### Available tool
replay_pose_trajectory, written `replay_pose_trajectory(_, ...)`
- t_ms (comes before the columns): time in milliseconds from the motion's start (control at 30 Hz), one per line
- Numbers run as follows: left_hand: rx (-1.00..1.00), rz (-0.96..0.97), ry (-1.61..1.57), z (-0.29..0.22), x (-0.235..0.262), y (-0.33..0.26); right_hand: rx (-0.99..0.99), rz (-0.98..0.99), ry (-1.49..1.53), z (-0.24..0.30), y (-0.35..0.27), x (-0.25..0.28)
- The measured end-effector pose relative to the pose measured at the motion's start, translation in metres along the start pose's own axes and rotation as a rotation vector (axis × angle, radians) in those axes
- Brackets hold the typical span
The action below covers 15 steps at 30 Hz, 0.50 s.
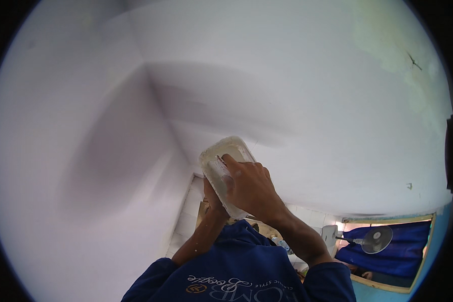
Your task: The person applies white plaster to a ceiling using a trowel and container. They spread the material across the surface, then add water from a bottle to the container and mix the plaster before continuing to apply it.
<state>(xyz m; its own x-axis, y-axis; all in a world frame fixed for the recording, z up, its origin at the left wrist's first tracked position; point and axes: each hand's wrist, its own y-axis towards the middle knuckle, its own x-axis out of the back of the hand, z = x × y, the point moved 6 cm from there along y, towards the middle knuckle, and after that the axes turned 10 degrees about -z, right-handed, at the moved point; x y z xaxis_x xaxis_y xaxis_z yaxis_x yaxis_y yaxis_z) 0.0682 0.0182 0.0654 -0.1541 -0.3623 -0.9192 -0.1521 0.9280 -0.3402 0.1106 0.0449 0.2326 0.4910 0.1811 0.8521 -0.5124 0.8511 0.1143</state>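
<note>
In front of my chest is a white plastic tub (230, 143), rectangular with rounded corners and tilted, its rim smeared with whitish residue. My left hand (211, 194) holds it from below and from the left side; most of its fingers are hidden behind the tub. Over the tub's opening, my right hand (251, 183) is closed around a small pale, whitish-smeared thing (218, 167), whose kind I cannot make out. The right thumb and fingers point into the tub, and part of the hand covers its right side. White specks dot my left forearm.
White walls meet at a corner (161, 100) ahead, with broad shadows across them. A yellowish patch with a dark mark (414, 62) shows at upper right. At lower right, a fan (377, 239) stands before a framed opening with a blue curtain (407, 251). White tiles (186, 211) lie below.
</note>
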Motion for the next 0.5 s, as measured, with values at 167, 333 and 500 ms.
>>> replay_pose_trajectory(167,-0.020,0.117,0.006,-0.013,0.007,0.009,-0.141,-0.046,0.138,-0.018,0.004,-0.002)
replay_pose_trajectory(333,-0.003,0.035,-0.025,-0.001,-0.007,0.011,-0.166,-0.117,0.165,-0.039,0.018,0.015)
replay_pose_trajectory(500,-0.006,0.019,0.061,0.001,-0.006,0.012,-0.168,-0.102,0.245,-0.045,0.008,0.016)
